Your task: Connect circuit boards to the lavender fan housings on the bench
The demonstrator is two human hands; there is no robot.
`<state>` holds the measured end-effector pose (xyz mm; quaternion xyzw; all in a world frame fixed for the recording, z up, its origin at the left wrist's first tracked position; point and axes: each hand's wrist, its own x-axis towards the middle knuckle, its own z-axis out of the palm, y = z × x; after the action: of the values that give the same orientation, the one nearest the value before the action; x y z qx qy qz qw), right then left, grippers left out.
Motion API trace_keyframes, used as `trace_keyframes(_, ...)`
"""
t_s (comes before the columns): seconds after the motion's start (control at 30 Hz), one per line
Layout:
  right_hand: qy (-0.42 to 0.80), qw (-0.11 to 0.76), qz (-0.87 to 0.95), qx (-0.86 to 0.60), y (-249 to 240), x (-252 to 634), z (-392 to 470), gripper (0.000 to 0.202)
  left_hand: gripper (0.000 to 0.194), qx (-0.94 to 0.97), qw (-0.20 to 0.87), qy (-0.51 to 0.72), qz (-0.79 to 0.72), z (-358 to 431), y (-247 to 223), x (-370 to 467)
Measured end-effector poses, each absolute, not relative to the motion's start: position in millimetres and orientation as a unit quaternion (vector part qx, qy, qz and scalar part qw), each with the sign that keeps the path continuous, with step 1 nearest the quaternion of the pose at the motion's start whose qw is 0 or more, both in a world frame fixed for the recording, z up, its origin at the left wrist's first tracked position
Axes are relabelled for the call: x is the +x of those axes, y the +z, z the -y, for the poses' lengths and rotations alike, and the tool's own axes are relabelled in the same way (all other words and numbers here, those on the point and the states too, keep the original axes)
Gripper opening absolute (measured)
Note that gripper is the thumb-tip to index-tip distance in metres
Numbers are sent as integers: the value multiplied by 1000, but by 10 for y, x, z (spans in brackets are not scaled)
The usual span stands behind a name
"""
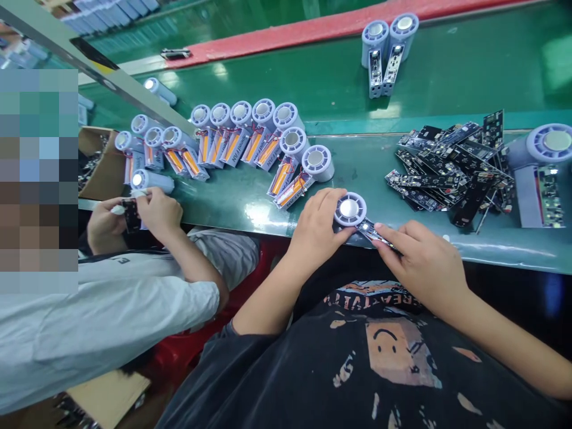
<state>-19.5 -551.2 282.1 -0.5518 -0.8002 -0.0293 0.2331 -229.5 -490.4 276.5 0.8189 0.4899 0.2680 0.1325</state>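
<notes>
At the bench edge my left hand [316,226] is closed round the lavender head of a small handheld fan [350,208], its silver centre facing up. My right hand [420,256] pinches the handle end, where a narrow black circuit board [367,229] lies along the handle; part of it is hidden under my fingers. Just left of my left hand, a row of similar fans [317,163] rests with handles open, showing orange batteries and red wires. To the right lies a heap of loose black circuit boards [447,161].
Two fans with boards in their handles [376,44] stand on the green belt at the back. Another fan [549,146] is at far right. A co-worker's hands [158,211] work on the left, near a cardboard box [100,164]. A red rail [286,36] runs behind.
</notes>
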Motion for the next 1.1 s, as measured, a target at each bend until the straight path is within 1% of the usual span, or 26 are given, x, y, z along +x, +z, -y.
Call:
trace_keyframes(0.2, -21, 236, 792, -563, 2816, -178, 5511, 31, 55, 807, 120, 279, -507, 4929, 2710, -2285)
trace_keyframes(0.43, 18, 246, 813, -527, 2805, -90, 5380, 33, 55, 812, 121, 286, -494, 4915, 2692, -2291)
trace_keyframes(0.63, 53, 224, 819, -525, 2838, -67, 5335, 31, 52, 815, 113, 279, -495, 4919, 2669, -2290)
trace_keyframes(0.73, 66, 204, 811, -544, 2847, -92, 5360, 31, 53, 817, 102, 277, -496, 4936, 2660, -2296)
trace_keyframes(0.8, 66, 196, 806, -555, 2852, -106, 5374, 32, 57, 822, 98, 253, -500, 4949, 2709, -2303)
trace_keyframes(0.9, 60, 192, 801, -564, 2863, -113, 5383, 32, 65, 845, 73, 180, -499, 4945, 2866, -2299)
trace_keyframes(0.93, 57, 191, 800, -566, 2867, -111, 5383, 33, 65, 855, 62, 161, -488, 4930, 2923, -2290)
trace_keyframes(0.97, 53, 190, 800, -567, 2870, -109, 5383, 33, 61, 868, 55, 148, -471, 4908, 2971, -2277)
trace_keyframes(1.0, 48, 188, 800, -567, 2871, -107, 5384, 33, 54, 882, 55, 142, -447, 4878, 3008, -2259)
trace_keyframes(1.1, 24, 192, 800, -568, 2860, -110, 5397, 31, 25, 913, 100, 126, -374, 4778, 3037, -2199)
